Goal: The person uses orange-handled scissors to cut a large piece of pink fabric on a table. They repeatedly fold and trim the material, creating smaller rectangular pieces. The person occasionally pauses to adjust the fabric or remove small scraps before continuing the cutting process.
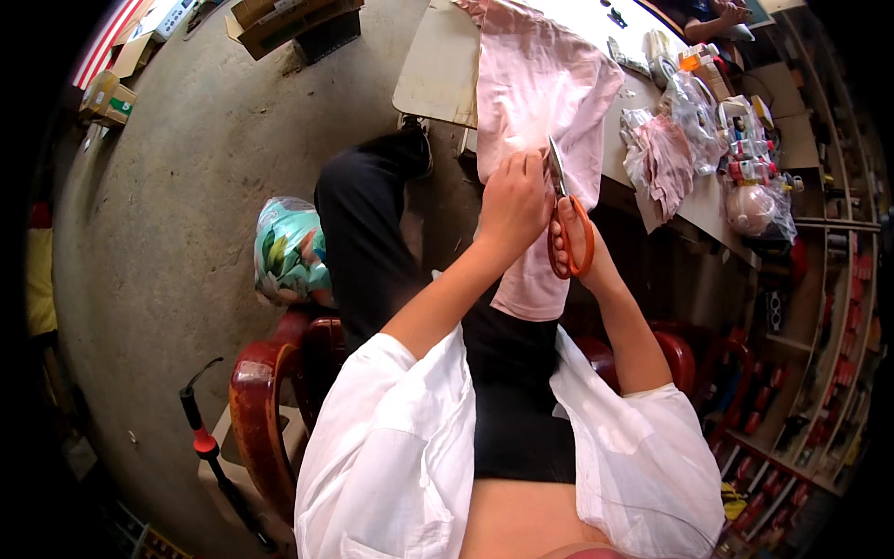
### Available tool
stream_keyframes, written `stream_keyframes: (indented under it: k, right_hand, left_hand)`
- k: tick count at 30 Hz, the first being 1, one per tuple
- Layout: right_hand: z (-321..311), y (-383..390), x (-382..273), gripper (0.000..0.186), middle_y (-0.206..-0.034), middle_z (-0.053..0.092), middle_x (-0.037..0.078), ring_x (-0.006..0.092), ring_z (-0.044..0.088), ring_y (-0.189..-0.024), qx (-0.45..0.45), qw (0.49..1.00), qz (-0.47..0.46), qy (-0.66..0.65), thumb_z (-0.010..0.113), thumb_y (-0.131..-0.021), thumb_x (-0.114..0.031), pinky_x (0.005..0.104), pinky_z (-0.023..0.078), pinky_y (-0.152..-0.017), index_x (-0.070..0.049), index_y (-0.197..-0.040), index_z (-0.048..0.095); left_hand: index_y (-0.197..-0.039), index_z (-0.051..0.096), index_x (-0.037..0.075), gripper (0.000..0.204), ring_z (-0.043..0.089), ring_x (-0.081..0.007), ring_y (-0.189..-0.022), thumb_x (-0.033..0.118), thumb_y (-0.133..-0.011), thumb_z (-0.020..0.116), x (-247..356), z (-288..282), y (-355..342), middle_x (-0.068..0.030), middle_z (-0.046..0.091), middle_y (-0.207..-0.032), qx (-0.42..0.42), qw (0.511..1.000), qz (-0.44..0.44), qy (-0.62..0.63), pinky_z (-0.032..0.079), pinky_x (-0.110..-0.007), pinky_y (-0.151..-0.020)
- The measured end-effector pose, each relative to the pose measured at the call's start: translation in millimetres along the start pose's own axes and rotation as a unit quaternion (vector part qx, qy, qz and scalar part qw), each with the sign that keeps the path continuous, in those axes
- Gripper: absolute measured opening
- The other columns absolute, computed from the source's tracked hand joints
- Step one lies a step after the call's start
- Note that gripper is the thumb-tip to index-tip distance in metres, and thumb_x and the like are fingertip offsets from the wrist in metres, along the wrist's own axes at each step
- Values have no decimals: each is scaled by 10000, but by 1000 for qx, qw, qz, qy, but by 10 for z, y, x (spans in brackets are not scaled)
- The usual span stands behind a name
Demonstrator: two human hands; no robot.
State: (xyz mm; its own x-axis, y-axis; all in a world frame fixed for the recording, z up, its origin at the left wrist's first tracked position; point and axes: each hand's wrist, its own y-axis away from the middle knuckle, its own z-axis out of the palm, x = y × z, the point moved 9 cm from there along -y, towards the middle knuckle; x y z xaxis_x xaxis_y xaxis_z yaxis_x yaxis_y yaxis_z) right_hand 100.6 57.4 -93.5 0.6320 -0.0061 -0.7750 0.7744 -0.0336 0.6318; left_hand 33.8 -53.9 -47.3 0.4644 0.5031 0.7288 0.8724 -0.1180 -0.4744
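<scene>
Pink fabric (549,70) drapes from the worktable down over my right leg in the middle of the view. My left hand (515,200) pinches the fabric near its middle, just left of the scissor blades, with fingertips partly hidden. My right hand (577,247) grips orange-handled scissors (583,233) by their loops, the metal blades pointing up and away from me against the cloth, close beside my left fingers. Whether the blades are cutting is too small to tell.
The worktable (433,65) holds crumpled pink scraps (669,163), plastic bags and bottles. A person (717,19) sits at its far right. Cardboard boxes (279,23), a floral bag (289,247), a red wooden chair (256,391) and shelving (829,326) surround me.
</scene>
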Motion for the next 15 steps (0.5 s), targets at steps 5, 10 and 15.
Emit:
stream_keyframes:
  k: [5, 10, 15]
  right_hand:
    - [12, 28, 3, 497, -542, 380, -44, 62, 384, -370, -22, 999, 1, -30, 492, -878, -580, 206, 338, -349, -110, -734, 421]
    - [-25, -50, 17, 584, -624, 406, -18, 91, 411, -483, -17, 999, 23, -22, 390, -848, -692, 234, 357, -451, -116, -770, 442]
    - [-10, -279, -59, 649, -631, 432, -7, 114, 420, -520, -58, 998, 9, -33, 343, -816, -747, 250, 339, -456, -112, -790, 478]
  left_hand:
    - [-774, 507, 22, 74, 608, -342, -680, 82, -817, 500, -204, 350, -56, -147, 602, -749, -52, 997, -45, -30, 482, -439, -592]
    - [-747, 510, 35, 50, 604, -337, -691, 74, -771, 530, -128, 322, -47, -141, 592, -738, -82, 995, -50, -13, 476, -435, -601]
    - [-741, 501, 40, 92, 598, -310, -706, 57, -713, 587, 80, 278, 5, -111, 582, -722, -111, 994, -7, -2, 476, -404, -604]
